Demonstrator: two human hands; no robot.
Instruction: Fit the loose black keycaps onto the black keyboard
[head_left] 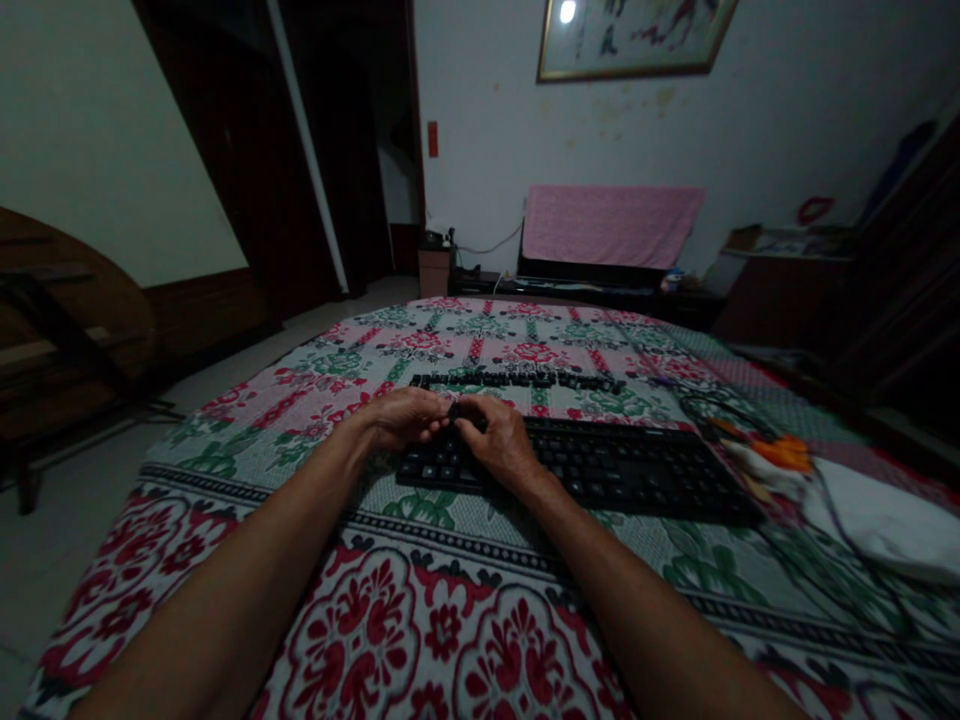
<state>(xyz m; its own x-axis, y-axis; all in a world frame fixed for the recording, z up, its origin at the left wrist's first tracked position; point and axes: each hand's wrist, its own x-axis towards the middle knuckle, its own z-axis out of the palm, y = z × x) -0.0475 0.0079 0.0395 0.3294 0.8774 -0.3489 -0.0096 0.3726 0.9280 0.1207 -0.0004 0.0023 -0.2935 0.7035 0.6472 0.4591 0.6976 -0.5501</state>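
Note:
A black keyboard [615, 470] lies across a bed covered with a floral red, green and white blanket [420, 620]. My left hand [401, 417] and my right hand [499, 440] meet over the keyboard's far left corner. Both have their fingers curled and pinched together around a small dark piece [454, 410], too small to name. Beyond the keyboard a row of loose black keycaps [517, 380] is laid out on the blanket.
Dark cables [750, 420], an orange object [784, 452] and a white cloth [885, 520] lie to the right of the keyboard. A pink cloth [611, 225] covers a low stand at the far wall. A wooden chair [67, 330] stands at the left.

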